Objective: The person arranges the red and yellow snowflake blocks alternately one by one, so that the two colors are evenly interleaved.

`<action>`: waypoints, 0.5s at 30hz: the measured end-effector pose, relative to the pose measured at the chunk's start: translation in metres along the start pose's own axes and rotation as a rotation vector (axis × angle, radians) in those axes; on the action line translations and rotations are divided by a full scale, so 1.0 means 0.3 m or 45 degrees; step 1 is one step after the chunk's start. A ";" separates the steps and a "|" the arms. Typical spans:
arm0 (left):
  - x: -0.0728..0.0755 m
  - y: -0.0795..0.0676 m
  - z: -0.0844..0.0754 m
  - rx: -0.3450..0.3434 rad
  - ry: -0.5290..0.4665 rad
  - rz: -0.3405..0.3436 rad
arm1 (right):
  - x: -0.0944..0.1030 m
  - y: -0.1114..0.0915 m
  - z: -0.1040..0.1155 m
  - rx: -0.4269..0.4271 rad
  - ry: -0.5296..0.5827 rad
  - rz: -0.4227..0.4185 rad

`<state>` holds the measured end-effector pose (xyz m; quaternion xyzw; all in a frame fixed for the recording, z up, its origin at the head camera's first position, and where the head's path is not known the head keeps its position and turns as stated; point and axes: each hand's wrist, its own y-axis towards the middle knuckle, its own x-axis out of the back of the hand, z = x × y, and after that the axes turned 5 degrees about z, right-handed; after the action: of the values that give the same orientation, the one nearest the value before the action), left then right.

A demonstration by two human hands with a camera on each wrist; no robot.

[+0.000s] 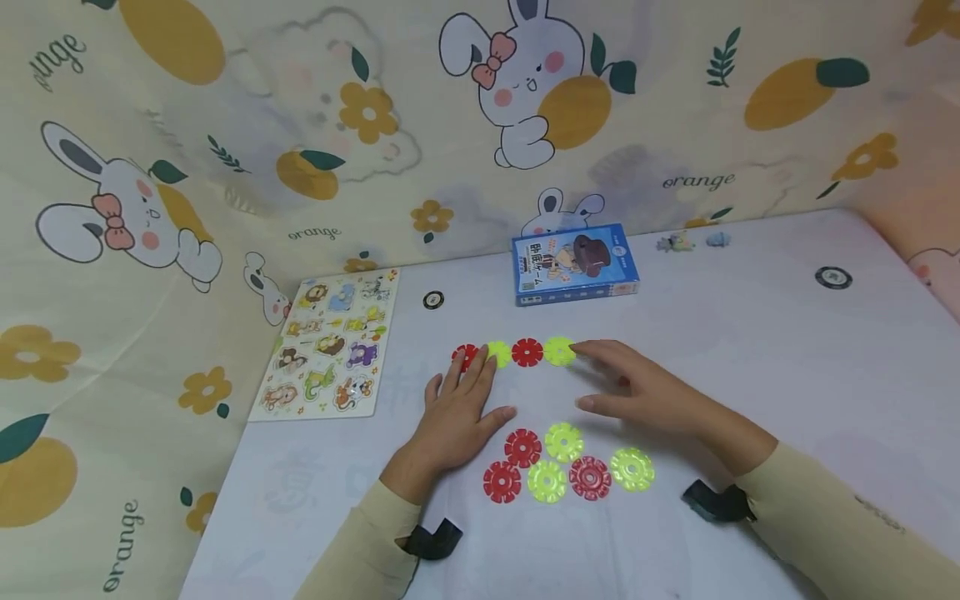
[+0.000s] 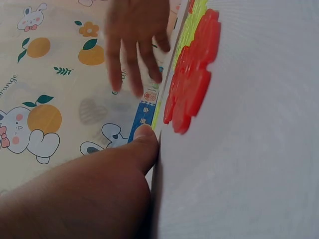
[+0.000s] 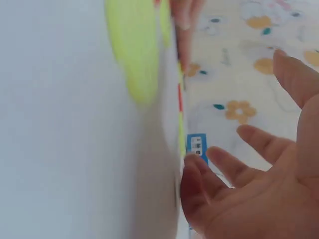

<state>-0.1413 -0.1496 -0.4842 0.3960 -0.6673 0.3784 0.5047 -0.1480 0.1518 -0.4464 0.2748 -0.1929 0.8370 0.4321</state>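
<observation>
Behind and left, rabbit-print cloth (image 1: 675, 108) edges your white table (image 1: 832, 375), which stretches wide rightward. Your left hand (image 1: 453, 425), spread, overlaps the disc row (image 1: 527, 352) at its left end; your right hand (image 1: 652, 392), fingers parted, adjoins its right.

A white table (image 1: 750, 358) bears red and lime discs (image 1: 540, 489); blue box (image 1: 573, 265); animal board (image 1: 330, 367); black tokens (image 1: 821, 277).

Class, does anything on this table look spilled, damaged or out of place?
Nothing looks spilled or damaged. Only the lower discs look slightly odd: two lie behind a row of four, towards its left, so the group seems lopsided.
</observation>
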 end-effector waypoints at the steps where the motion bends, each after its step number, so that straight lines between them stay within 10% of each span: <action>1: 0.000 0.000 0.000 -0.003 -0.002 -0.001 | -0.004 -0.021 -0.004 0.012 0.066 -0.010; 7: 0.006 -0.002 -0.006 0.002 0.001 -0.012 | -0.047 -0.143 0.007 -0.024 0.195 0.067; 15: 0.001 0.000 -0.009 0.005 0.009 -0.032 | -0.133 -0.193 0.045 -0.041 -0.158 0.058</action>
<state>-0.1402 -0.1474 -0.4835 0.4041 -0.6596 0.3748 0.5110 -0.0770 0.1516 -0.4560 0.3147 -0.2391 0.8247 0.4046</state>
